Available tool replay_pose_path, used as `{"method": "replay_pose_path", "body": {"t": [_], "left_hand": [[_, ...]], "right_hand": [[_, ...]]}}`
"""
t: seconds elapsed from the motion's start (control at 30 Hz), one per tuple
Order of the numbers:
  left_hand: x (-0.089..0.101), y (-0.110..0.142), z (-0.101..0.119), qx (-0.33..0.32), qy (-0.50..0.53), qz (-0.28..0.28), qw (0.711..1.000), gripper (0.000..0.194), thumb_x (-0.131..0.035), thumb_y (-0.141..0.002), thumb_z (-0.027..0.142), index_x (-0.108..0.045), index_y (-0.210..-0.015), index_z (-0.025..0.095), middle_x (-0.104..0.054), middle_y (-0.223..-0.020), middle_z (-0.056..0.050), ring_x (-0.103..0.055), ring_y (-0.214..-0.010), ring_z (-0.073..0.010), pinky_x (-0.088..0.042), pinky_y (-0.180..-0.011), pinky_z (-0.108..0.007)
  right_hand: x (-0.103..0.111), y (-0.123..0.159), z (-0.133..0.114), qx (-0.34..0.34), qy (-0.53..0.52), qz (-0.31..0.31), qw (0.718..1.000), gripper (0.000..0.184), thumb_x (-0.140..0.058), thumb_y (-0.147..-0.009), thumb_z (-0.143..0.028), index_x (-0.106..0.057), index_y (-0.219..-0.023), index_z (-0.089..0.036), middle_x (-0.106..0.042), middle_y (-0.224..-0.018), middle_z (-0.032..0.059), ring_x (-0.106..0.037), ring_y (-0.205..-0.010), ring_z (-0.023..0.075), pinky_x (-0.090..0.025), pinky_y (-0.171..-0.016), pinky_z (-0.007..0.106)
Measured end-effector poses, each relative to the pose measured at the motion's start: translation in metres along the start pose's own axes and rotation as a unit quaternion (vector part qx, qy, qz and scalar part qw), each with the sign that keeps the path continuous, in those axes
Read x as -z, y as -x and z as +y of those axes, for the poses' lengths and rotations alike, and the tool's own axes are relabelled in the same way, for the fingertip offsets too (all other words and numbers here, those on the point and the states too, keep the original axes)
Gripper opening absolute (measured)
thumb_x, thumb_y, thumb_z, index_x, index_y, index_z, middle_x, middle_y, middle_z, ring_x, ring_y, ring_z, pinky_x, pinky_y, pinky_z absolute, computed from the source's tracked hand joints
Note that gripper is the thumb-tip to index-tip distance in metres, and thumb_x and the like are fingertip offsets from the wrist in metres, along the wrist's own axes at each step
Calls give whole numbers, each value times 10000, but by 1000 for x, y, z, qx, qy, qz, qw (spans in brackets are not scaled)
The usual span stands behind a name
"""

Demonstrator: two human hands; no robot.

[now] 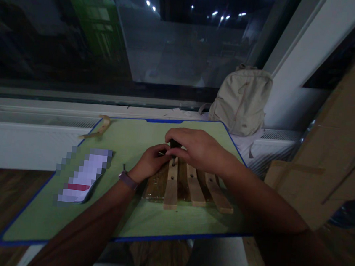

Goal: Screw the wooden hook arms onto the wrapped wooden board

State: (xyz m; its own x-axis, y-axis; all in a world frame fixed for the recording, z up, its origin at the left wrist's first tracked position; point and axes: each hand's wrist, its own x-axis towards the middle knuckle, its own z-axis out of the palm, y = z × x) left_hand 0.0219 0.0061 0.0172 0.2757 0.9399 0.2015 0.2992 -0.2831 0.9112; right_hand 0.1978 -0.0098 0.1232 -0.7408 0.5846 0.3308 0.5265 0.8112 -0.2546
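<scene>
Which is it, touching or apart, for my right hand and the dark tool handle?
Touching: the head view shows the right hand gripping the dark handle.

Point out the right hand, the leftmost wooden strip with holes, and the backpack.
Right hand [193, 145]: head view, back of the hand.
Leftmost wooden strip with holes [172, 189]: head view, flat face below the holes.
Backpack [246, 102]: head view, front panel.

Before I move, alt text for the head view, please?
The right hand grips a dark-handled tool pointing down at the leftmost wooden strip of three. The left hand is close beside the tool, above a green table.
</scene>
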Motion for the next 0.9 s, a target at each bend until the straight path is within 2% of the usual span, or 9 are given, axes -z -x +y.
{"method": "replay_pose_path", "body": {"t": [0.1, 0.2, 0.33, 0.4, 0.47, 0.57, 0.7, 0.77, 0.9], "left_hand": [[1, 1, 1, -7, 2, 0, 1000, 234, -611, -778, 383, -646, -798, 152, -704, -822, -50, -609, -792, -202, -476, -728, -306], [1, 1, 0, -9, 3, -3, 1000, 224, -602, -794, 370, -646, -787, 150, -701, -813, -51, -606, -782, -194, -474, -719, -299], [-1, 0, -1, -8, 10, -10, 1000, 233, -602, -798, 366, -657, -817, 141, -683, -793, -38, -591, -747, -182, -457, -690, -288], [-2, -1, -2, -10, 16, -10, 1000, 240, -609, -789, 367, -661, -827, 136, -677, -806, -37, -585, -758, -181, -447, -706, -290], [-2, -2, -2, -11, 23, -11, 1000, 242, -607, -786, 369, -658, -804, 134, -667, -794, -34, -575, -754, -177, -437, -715, -291], [-3, -3, -2, -11, 30, -8, 999, 237, -615, -777, 373, -647, -768, 138, -647, -761, -22, -556, -742, -168, -421, -707, -281], [-4, -4, -3, -11, 46, -10, 999, 241, -614, -772, 374, -641, -752, 136, -635, -749, -21, -544, -731, -160, -415, -697, -273], [-4, -4, -5, -11, 54, -10, 998, 240, -615, -774, 371, -646, -763, 133, -632, -750, -18, -541, -727, -154, -416, -697, -269], [-5, -5, -7, -16, 64, -5, 998, 204, -627, -774, 335, -632, -728, 136, -606, -708, -1, -527, -712, -144, -408, -681, -256]], "right_hand": [[-8, -4, -4, -57, 110, 18, 992, 235, -522, -936, -414, -587, -974, -192, -662, -818, 39, -561, -719, 186, -293, -594, 283], [-8, -2, -8, -58, 135, 7, 989, 291, -464, -963, -414, -585, -1005, -153, -662, -898, 89, -575, -774, 210, -332, -616, 298], [4, 4, -4, 4, 32, -4, 999, 221, -396, -980, -242, -568, -1030, -112, -616, -1048, 133, -568, -918, 196, -436, -787, 310], [8, 6, 1, 48, -26, -3, 999, 214, -373, -958, -144, -579, -1015, -127, -632, -1007, 108, -577, -923, 178, -450, -822, 298], [8, 5, 7, 62, -27, 26, 997, 195, -418, -939, -134, -597, -1015, -150, -665, -983, 87, -598, -917, 176, -451, -810, 292], [3, 2, 10, 22, 53, 65, 996, 134, -521, -918, -207, -625, -992, -166, -699, -956, 79, -627, -879, 193, -434, -749, 289], [-1, 0, 7, -45, 166, 26, 985, 216, -491, -938, -289, -634, -834, -166, -693, -787, 78, -627, -707, 207, -388, -607, 299], [0, 2, 5, -37, 162, 17, 986, 201, -476, -938, -267, -640, -905, -155, -703, -861, 99, -648, -757, 226, -426, -626, 317], [7, 8, 4, 46, 34, 11, 998, 309, -446, -923, -167, -567, -1207, -160, -658, -1194, 132, -630, -1082, 231, -502, -864, 368]]}}
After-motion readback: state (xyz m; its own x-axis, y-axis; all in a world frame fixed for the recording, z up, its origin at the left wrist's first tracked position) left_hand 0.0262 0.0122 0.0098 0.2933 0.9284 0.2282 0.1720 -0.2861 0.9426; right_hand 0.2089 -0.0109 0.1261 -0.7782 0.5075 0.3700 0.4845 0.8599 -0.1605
